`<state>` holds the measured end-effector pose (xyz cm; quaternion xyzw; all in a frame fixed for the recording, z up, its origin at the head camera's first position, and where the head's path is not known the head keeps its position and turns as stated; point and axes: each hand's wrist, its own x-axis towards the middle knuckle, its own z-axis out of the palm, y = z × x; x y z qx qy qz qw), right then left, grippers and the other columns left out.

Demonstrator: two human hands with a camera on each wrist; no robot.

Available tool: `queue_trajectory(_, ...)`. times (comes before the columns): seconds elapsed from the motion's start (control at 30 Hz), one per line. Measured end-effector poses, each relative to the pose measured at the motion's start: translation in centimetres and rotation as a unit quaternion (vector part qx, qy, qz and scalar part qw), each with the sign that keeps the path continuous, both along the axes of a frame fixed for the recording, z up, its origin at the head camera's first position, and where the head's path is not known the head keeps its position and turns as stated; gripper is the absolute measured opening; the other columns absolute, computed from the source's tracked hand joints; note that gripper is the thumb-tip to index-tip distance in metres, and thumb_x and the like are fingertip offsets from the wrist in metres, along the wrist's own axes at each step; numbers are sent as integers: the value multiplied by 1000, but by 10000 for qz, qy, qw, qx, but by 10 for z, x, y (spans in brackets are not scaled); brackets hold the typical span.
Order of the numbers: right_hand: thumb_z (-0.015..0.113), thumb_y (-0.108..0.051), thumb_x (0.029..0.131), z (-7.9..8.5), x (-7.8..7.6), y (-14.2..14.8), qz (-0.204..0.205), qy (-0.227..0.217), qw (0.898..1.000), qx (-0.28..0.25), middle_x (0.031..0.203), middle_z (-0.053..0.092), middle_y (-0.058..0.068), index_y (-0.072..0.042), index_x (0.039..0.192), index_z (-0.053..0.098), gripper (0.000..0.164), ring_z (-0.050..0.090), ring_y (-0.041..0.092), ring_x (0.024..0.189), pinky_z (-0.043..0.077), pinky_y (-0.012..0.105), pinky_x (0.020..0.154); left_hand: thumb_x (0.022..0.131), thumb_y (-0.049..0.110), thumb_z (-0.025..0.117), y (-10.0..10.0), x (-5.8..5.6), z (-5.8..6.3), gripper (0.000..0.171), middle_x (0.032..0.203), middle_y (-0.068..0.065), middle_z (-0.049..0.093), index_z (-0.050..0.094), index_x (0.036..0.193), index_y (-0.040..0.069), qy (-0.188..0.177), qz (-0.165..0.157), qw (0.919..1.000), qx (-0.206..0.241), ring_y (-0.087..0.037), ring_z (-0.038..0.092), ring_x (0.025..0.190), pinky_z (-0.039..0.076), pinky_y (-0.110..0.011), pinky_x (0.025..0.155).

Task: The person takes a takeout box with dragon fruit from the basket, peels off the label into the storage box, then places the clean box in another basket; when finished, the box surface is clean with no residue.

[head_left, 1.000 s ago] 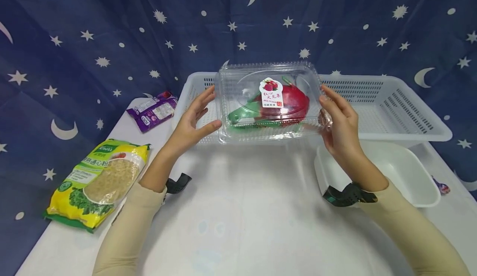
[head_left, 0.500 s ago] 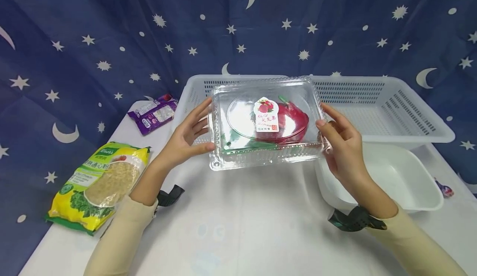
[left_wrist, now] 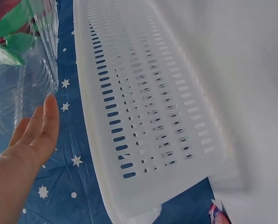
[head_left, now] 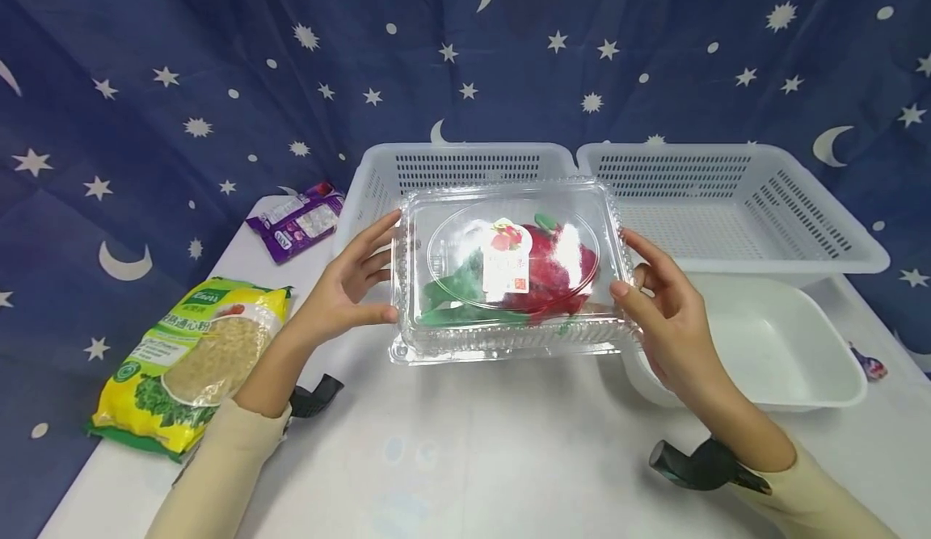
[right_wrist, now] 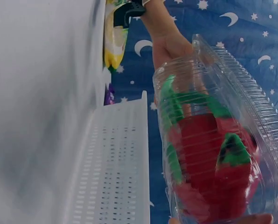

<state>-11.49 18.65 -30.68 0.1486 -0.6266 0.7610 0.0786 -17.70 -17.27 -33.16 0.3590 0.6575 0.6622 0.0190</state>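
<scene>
A clear plastic clamshell box (head_left: 451, 200) is held up over the white table, its labelled lid tilted toward me in the head view. Inside lies a red dragon fruit (head_left: 563, 268) with green leaf-like scales, also seen through the box wall in the right wrist view. My right hand (head_left: 672, 325) pinches the box's right end, thumb on the front edge and fingers behind. At the opposite end, fairly straight fingers of my left hand (head_left: 338, 292) touch the edge; the left wrist view shows those fingertips (left_wrist: 50, 105) against the clear side.
Two white slotted baskets (head_left: 735, 264) stand side by side at the back. A white basin (head_left: 785, 345) sits at the right, partly behind my right hand. A yellow pasta bag (head_left: 196, 361) and a purple packet (head_left: 298, 224) lie on the left. A starry blue curtain (head_left: 240, 38) hangs behind.
Both hands have brought the box down and nearer to me, away from the baskets. Its lid now faces upward more. The other things stay where they were.
</scene>
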Motion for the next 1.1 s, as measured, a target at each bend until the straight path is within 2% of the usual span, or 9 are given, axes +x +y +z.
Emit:
queue_trajectory(0.23,51,18,89,-11,14,4,307,245,9992,52,83,49,5,-5,144,43,60,56,12,70,56,20,68,70,31,89,-6,5,-2,110,143,-13,39,23,156,15,49,-101,9995,-286,-20,50,129,43,-28,103)
queue_trajectory(0.4,52,18,88,-27,20,6,538,393,9977,-101,84,49,3,-4,145,40,62,58,14,74,57,23,71,68,26,91,-9,5,-4,113,143,-12,38,21,156,13,78,-167,9987,-473,-19,51,127,45,-28,101)
queue_trajectory(0.67,49,19,88,-48,32,5,812,358,9955,-328,88,52,3,-3,146,35,63,61,14,80,57,24,70,67,33,91,-13,10,-6,113,144,-15,36,22,156,14,-29,-247,9957,-896,-19,50,126,45,-29,101)
queue_trajectory(0.87,46,16,92,-61,36,2,859,138,9961,-137,98,58,5,-8,148,32,62,64,14,91,58,26,75,68,31,90,-16,8,-11,112,145,-17,36,23,155,12,-59,-355,9940,-1029,-19,49,126,46,-28,99)
queue_trajectory(1.1,43,15,93,-73,34,-1,697,-142,9975,15,85,49,-3,-11,145,35,59,52,7,78,49,18,63,67,23,91,-15,8,-20,112,143,-19,37,22,154,11,-218,-356,9886,-1447,-25,48,127,48,-33,98)
